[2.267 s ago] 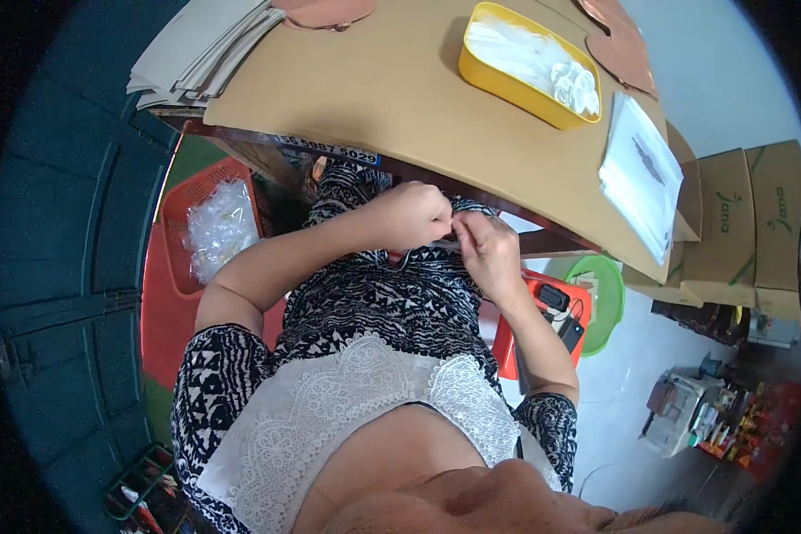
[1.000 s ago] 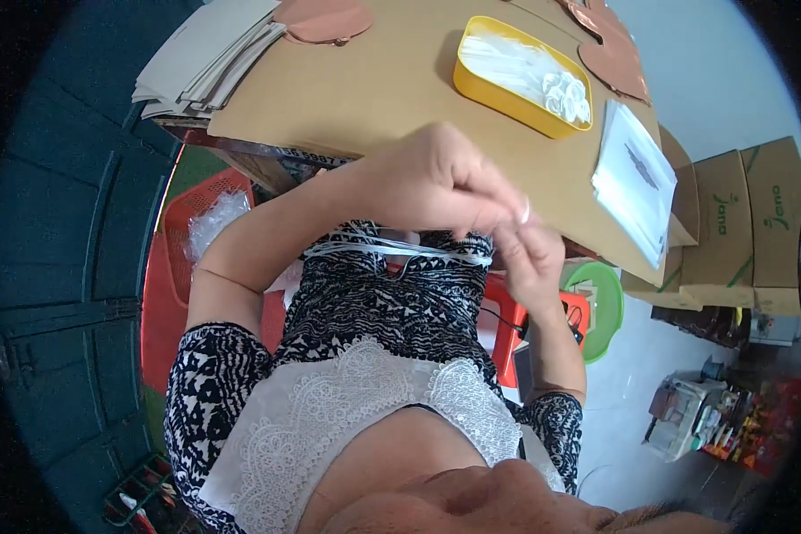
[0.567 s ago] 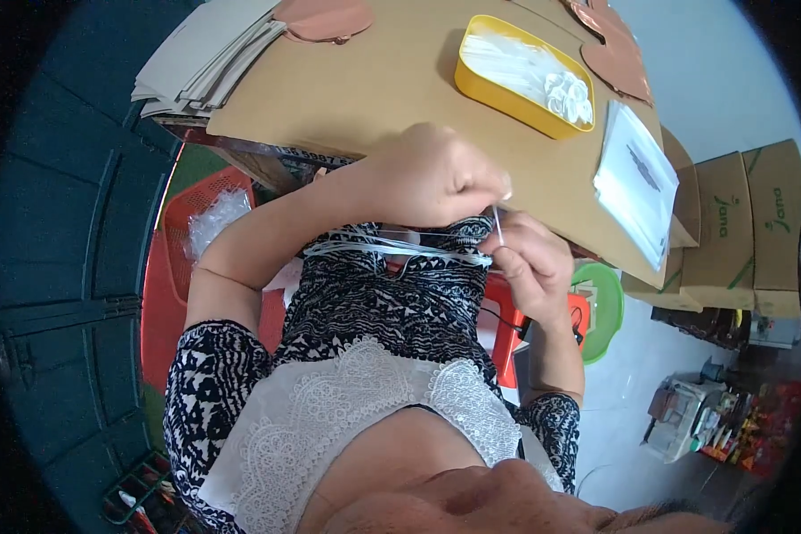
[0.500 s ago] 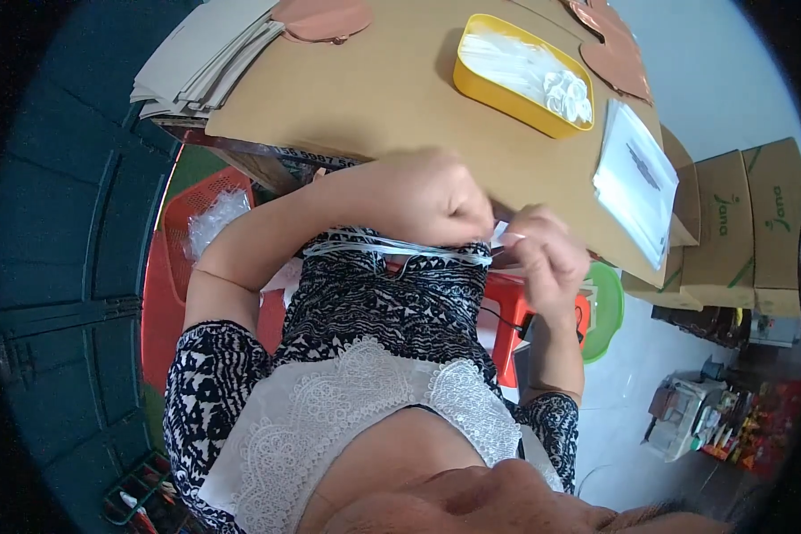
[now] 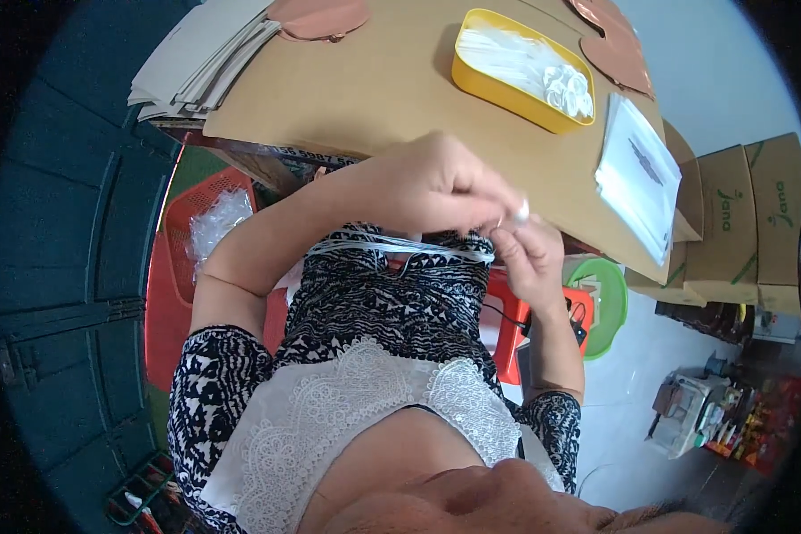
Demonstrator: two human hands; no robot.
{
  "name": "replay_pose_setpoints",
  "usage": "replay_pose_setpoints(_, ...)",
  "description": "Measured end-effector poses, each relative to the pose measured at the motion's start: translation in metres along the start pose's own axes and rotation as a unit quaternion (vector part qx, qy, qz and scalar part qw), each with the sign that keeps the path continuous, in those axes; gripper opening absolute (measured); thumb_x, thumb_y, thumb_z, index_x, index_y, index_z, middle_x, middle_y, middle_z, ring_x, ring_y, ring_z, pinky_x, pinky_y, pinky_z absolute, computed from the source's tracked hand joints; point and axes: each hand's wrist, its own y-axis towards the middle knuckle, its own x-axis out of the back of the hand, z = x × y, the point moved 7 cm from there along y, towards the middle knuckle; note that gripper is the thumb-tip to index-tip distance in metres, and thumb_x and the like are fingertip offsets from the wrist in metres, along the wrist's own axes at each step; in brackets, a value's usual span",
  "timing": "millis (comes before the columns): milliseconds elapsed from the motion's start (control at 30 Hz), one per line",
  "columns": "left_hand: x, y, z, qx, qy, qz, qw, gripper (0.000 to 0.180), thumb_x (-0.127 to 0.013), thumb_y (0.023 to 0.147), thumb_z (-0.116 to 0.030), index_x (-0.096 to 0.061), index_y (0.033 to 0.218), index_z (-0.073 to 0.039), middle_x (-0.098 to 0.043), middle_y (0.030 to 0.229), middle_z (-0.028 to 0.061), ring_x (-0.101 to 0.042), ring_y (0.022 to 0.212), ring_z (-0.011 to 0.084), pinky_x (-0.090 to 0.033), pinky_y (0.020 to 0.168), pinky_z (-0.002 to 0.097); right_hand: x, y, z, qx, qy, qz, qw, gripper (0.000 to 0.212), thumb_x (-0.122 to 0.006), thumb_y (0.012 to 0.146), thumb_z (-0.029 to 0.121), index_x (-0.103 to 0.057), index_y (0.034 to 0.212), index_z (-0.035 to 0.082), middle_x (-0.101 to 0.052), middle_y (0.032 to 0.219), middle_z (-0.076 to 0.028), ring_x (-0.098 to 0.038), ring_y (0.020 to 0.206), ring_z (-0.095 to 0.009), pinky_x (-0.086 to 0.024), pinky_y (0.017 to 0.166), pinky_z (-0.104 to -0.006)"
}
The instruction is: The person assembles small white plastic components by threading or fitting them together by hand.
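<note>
Just past the table's near edge, in front of my waist, my two hands meet fingertip to fingertip. My left hand (image 5: 458, 191) reaches in from the left with its fingers pinched together, and a small white bit (image 5: 521, 211) shows at their tips. Below it, my right hand (image 5: 534, 258) is closed in a pinch, thumb against fingers. A thin pale strand seems to run between the fingertips, too small to name. Beyond them on the table stands a yellow tray (image 5: 516, 102) with bundled white strands (image 5: 503, 58) and coiled white pieces (image 5: 568, 91).
Paper sheets (image 5: 641, 169) lie right of the tray on the brown tabletop (image 5: 347, 98). A paper stack (image 5: 205, 53) and copper-coloured pieces (image 5: 320, 16) occupy the far left. Below the table are a red basket (image 5: 176, 231), a green basin (image 5: 610, 311) and a red stool (image 5: 507, 343). Cardboard boxes (image 5: 730, 214) stand right.
My left hand's fingers have come out of a curl and stretched right, onto my right hand's fingertips. My right hand has shifted slightly left. The white bit now shows higher up.
</note>
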Motion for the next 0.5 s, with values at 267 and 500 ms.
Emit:
replay_pose_setpoints(267, -0.016, -0.004, -0.007, -0.023, 0.067, 0.123, 0.990, 0.012, -0.061, 0.081, -0.012, -0.065, 0.087, -0.002, -0.057, 0.062, 0.0069, -0.048, 0.051, 0.0109, -0.042, 0.052, 0.0268, 0.011, 0.000, -0.015, 0.024, -0.003, -0.034, 0.999, 0.014, -0.057, 0.088, 0.010, -0.060, 0.082, -0.002, -0.056, 0.075, -0.007, -0.052, 0.068, -0.016, -0.041, 0.061, -0.0278)
replay_pose_setpoints(500, -0.012, -0.003, 0.008, 0.057, 0.187, 0.138, 0.971, 0.028, -0.061, 0.083, -0.011, -0.065, 0.109, -0.004, -0.060, 0.069, 0.0032, -0.053, 0.058, 0.0078, -0.042, 0.053, 0.0224, 0.023, -0.008, 0.000, 0.021, -0.018, -0.064, 0.998, 0.013, -0.055, 0.086, 0.008, -0.060, 0.083, -0.003, -0.058, 0.075, -0.007, -0.054, 0.068, -0.016, -0.042, 0.061, -0.0271)
